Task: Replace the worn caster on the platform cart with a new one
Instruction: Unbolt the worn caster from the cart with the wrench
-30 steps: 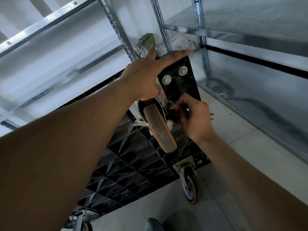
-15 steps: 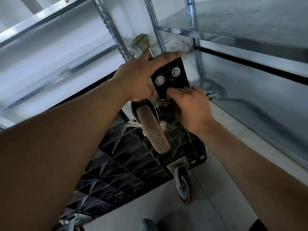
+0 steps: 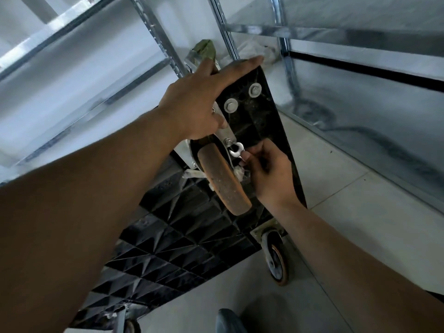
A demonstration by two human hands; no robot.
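The black platform cart (image 3: 182, 239) stands tipped up on its edge, ribbed underside toward me. A worn caster (image 3: 223, 179) with an orange-brown wheel is mounted near the top corner. My left hand (image 3: 199, 102) lies over the cart's top edge and the caster's plate, fingers stretched out. My right hand (image 3: 269, 174) grips a small silver wrench (image 3: 236, 150), whose ring end sits at a nut (image 3: 228, 142) on the caster plate. Two bolts with washers (image 3: 242, 98) show above on the black corner.
A second caster (image 3: 276, 258) hangs at the cart's lower right corner, a third (image 3: 127, 326) at the bottom left. Metal shelving (image 3: 360, 34) runs along the right and back. A green-topped thing (image 3: 204, 51) and a plastic bag (image 3: 257, 51) lie behind the cart. Tiled floor (image 3: 360, 224) lies to the right.
My right hand has dropped from the cart's edge back beside the wheel, with the wrench at the nut. My left hand has stayed on the top edge.
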